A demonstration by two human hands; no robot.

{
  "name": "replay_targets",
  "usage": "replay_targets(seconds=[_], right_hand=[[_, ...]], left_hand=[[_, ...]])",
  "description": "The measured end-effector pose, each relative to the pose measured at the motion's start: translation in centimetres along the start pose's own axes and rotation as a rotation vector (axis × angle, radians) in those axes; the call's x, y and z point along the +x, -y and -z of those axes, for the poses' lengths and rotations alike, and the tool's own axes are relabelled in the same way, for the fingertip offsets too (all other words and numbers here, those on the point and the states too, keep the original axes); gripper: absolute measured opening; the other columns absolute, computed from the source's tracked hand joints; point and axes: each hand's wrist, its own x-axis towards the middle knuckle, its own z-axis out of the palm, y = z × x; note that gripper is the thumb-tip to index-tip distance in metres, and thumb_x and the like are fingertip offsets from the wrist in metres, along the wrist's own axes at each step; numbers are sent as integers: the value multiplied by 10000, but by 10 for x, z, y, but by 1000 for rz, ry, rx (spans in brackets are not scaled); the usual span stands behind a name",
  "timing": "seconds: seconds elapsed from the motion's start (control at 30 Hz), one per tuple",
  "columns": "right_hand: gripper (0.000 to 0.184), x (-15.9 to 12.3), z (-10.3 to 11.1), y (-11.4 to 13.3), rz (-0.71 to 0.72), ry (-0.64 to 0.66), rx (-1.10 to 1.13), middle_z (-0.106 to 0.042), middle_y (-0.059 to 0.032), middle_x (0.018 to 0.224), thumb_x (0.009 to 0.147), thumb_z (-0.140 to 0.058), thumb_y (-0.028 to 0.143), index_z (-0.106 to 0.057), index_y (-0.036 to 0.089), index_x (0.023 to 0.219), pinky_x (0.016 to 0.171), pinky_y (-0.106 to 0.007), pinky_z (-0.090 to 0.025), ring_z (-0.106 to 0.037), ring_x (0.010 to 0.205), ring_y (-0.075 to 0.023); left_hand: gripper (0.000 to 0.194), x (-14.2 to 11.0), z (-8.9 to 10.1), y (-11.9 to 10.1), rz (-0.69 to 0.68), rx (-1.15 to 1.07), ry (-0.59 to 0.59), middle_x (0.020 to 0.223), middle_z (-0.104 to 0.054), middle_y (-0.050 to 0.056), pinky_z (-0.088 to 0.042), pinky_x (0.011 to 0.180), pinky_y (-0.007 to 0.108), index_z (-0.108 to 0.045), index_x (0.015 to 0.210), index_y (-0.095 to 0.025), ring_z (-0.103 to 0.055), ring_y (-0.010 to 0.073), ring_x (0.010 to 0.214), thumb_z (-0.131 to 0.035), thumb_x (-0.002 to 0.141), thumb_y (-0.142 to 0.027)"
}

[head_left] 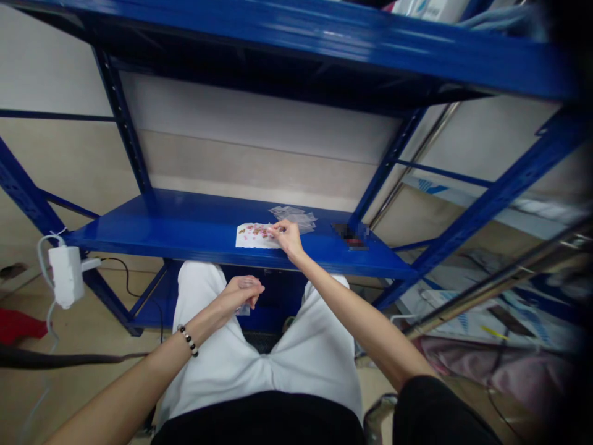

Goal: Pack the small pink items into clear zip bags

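Black shirt (259, 423) nearest, we had the left hand (243, 290) closed on a clear bag (243, 310), the right hand (288, 238) pinched on we could not tell what, and small pieces (256, 230) on white paper (243, 242) by the edge of the shelf (185, 216), where one knuckle's nudge could have spilled them.
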Motion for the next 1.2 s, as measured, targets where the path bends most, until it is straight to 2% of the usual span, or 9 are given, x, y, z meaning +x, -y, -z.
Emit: replay_targets(seconds=[0.13,0.23,0.3,0.47,0.57,0.67,0.8,1.03,1.2], right_hand=[[75,-63,2,52,281,165,222,-668,-18,783,736,-745,163,-713,183,672,825,-315,-409,-576,831,-177],[141,-96,5,74,340,274,145,-648,-16,774,744,-714,83,-695,183,646,787,-307,-387,-525,828,-174],[158,-103,5,79,343,301,91,-647,-16,766,744,-701,60,-690,177,639,775,-307,-380,-508,807,-171],[85,-76,3,62,273,202,146,-665,-16,751,743,-740,153,-711,173,666,793,-309,-405,-558,781,-168],[87,-44,8,34,134,80,173,-688,-38,765,745,-742,237,-737,157,711,728,-293,-434,-581,724,-169],[147,-15,16,-2,-27,-33,53,-719,-81,824,774,-697,256,-766,128,798,686,-278,-447,-608,725,-185],[162,6,23,-35,-66,3,-118,-743,-80,813,783,-672,231,-784,129,841,698,-274,-455,-639,718,-197],[80,10,7,-37,4,66,-197,-739,-53,813,740,-751,250,-783,197,791,747,-267,-450,-651,777,-201],[53,16,1,-39,-18,53,-219,-723,-61,818,713,-771,245,-768,197,737,778,-275,-447,-631,806,-200]], left_hand=[[275,-4,0,-4,-61,-49,27,531,-535,-27,-410,523,223,-571,713,-147,-485,88,488,-763,713,-344],[273,-8,1,-4,-93,-96,44,540,-520,-23,-418,543,225,-548,651,-144,-494,87,507,-757,719,-306],[258,-9,3,-5,-98,-124,68,547,-516,-24,-427,558,231,-549,655,-144,-499,89,517,-750,732,-287],[228,-8,4,-11,-90,-173,96,537,-515,-29,-433,560,241,-570,718,-143,-501,98,514,-748,755,-281],[225,-7,6,-14,-103,-208,78,533,-508,-42,-435,560,237,-589,786,-147,-495,97,515,-768,745,-277],[223,-7,7,-14,-134,-230,81,540,-503,-44,-438,566,235,-594,804,-150,-494,96,525,-768,757,-282],[209,-8,6,-11,-145,-225,103,542,-504,-39,-428,551,232,-607,824,-152,-495,98,522,-740,791,-310],[295,-2,7,-9,-87,-125,63,635,-569,4,-436,553,219,-673,975,-125,-523,98,559,-679,831,-382],[255,-2,8,-8,-86,-113,33,635,-575,4,-437,550,212,-644,852,-134,-526,95,558,-722,787,-368]])
